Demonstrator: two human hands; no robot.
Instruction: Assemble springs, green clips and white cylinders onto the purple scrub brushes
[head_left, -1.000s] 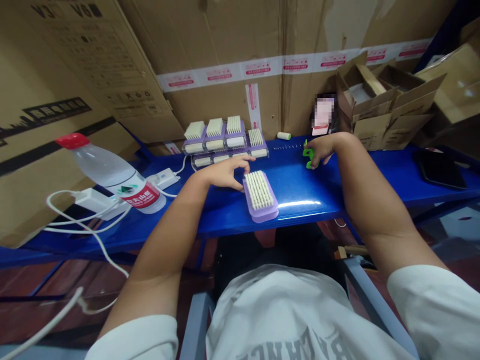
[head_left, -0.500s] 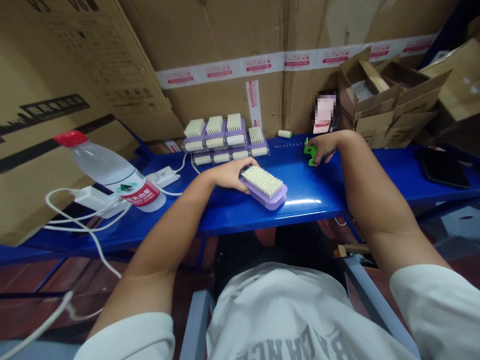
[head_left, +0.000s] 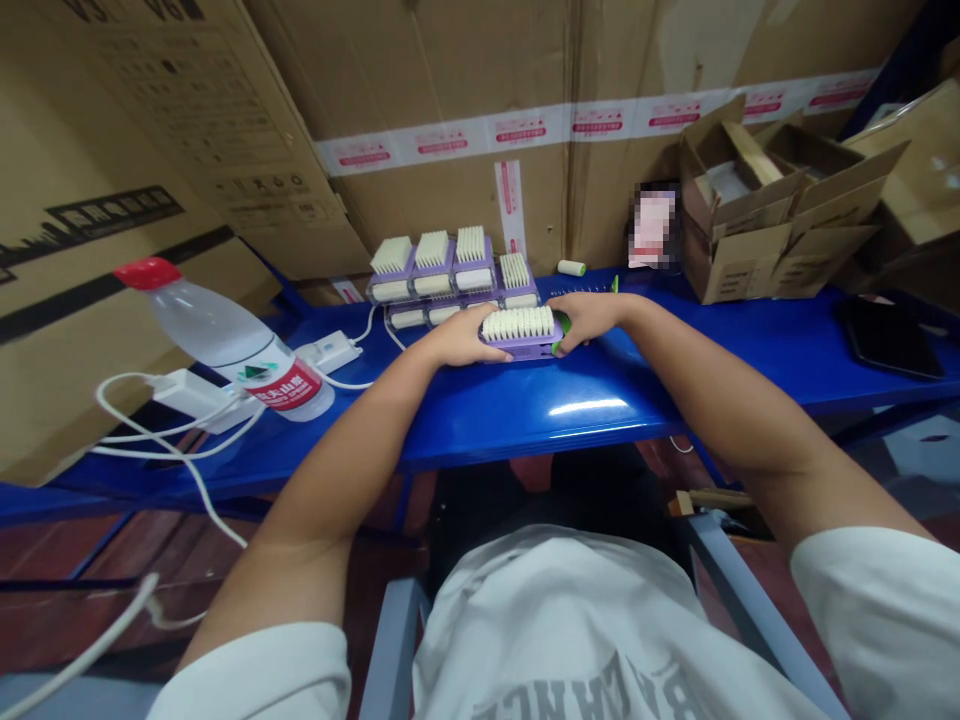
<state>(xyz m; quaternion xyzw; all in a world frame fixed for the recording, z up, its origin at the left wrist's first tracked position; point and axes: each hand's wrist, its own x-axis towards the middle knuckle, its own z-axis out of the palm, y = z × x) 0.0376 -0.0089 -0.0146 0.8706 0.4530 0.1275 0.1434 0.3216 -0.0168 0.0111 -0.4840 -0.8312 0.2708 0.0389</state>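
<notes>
A purple block (head_left: 529, 352) topped with rows of cream bristles, like a brush, is held level over the blue table. My left hand (head_left: 466, 337) is closed round its left end, thumb along the near side. At the right end, my right hand (head_left: 590, 318) is closed on a green plastic piece (head_left: 562, 335) against the block. Fingers hide most of the green piece, so I cannot tell whether it is fitted on. Just behind stand similar purple blocks (head_left: 433, 268) with cream bristles, stacked in two layers, with pale rollers along their fronts.
A pale roller with a green end (head_left: 571, 268) lies at the back, near a small green-tipped item (head_left: 616, 284). Leftward are a water bottle (head_left: 281, 380) and a white power strip (head_left: 199, 398). Rightward are a phone (head_left: 651, 228), open cartons (head_left: 757, 230) and a dark tablet-like object (head_left: 892, 335).
My left hand has gripped the bristled block, turned it sideways and moved it back. My right hand has brought the green piece leftward to the block's right end.
</notes>
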